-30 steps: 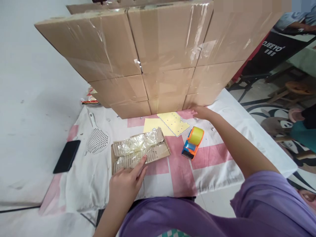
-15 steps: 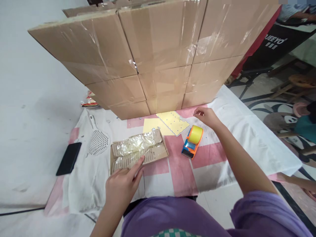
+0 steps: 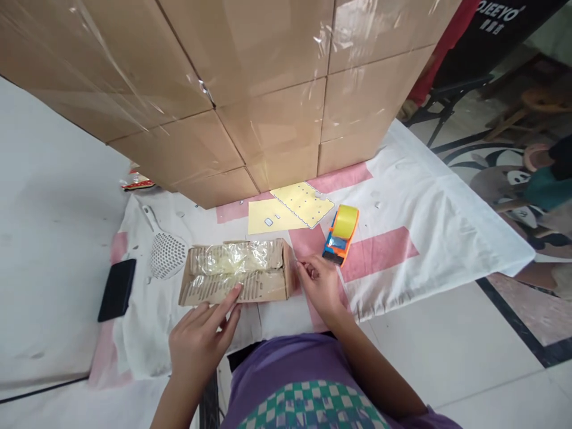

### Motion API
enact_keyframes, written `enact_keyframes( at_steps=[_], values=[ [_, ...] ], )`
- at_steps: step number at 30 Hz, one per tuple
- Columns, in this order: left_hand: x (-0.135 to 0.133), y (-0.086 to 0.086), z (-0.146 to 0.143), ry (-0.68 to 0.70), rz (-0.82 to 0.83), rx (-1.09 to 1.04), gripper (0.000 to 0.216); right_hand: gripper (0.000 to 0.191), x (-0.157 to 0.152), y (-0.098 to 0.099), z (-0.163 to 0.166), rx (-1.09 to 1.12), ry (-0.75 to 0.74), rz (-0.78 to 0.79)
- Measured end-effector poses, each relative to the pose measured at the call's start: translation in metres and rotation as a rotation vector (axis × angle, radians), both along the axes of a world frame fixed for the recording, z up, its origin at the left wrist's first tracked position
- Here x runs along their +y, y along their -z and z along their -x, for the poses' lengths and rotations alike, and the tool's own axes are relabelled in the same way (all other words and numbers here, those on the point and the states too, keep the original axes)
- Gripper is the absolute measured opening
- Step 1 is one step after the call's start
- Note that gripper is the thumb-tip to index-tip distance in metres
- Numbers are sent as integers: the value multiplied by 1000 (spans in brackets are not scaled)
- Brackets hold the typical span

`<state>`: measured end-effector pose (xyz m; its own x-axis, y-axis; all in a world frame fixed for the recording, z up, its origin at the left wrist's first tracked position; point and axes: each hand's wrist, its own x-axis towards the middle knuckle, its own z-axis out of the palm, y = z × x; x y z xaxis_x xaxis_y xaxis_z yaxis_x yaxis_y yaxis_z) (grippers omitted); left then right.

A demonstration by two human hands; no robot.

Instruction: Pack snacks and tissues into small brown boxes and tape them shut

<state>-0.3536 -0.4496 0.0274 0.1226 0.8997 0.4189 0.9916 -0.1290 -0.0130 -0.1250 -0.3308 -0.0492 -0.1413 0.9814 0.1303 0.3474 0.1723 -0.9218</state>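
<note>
One left hand (image 3: 201, 333): forefinger laid on the near part of a small taped carton (image 3: 236, 268), other fingers loosely curled, nothing seen gripped.
Right hand (image 3: 318, 285): thumb and fingertips drawn together just beside the carton's right end; cannot tell whether they hold anything.
Carton: flat on the pink-and-white cloth (image 3: 402, 196), in front of the person; printing under the glossy tape unreadable.
Tape dispenser (image 3: 342, 235): orange and blue, yellow roll, just beyond the right hand.
Black slab (image 3: 117, 290): phone-like, at far left; details unreadable.
White strainer (image 3: 167, 253): between slab and carton.
Yellow sheets: dotted one (image 3: 304, 204) partly covering a plain one (image 3: 268, 217).
Cardboard stack (image 3: 277, 125): top cut off by the frame.
Red packet (image 3: 138, 179): partly hidden behind the stack.
Red sleeve (image 3: 447, 53): another person's, largely out of frame.
Black panel (image 3: 500, 36): lettering partly cut off.
</note>
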Motion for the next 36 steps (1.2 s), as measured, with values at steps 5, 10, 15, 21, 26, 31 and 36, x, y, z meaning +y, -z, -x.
enact_keyframes(
  at_steps=[5,10,15,21,26,31,36],
  values=[
    [-8,0,6,75,-37,-52,48,14,-3,-7,0,-102,-69,78],
    [-22,7,26,-124,-312,-164,34,15,-4,-11,3,-196,-105,65],
    [-20,21,42,-538,-383,-521,29,20,-3,-10,7,-154,-105,-10],
    [-9,36,42,-554,-233,-769,41,26,-7,-12,8,-77,-104,-14],
    [-10,46,46,-526,-159,-752,47,30,-11,-11,11,-14,-79,17],
    [-9,50,41,-414,-181,-805,42,41,-17,1,14,170,-223,109],
    [-1,56,33,-379,-271,-859,38,43,-22,20,10,346,-269,162]
  ],
)
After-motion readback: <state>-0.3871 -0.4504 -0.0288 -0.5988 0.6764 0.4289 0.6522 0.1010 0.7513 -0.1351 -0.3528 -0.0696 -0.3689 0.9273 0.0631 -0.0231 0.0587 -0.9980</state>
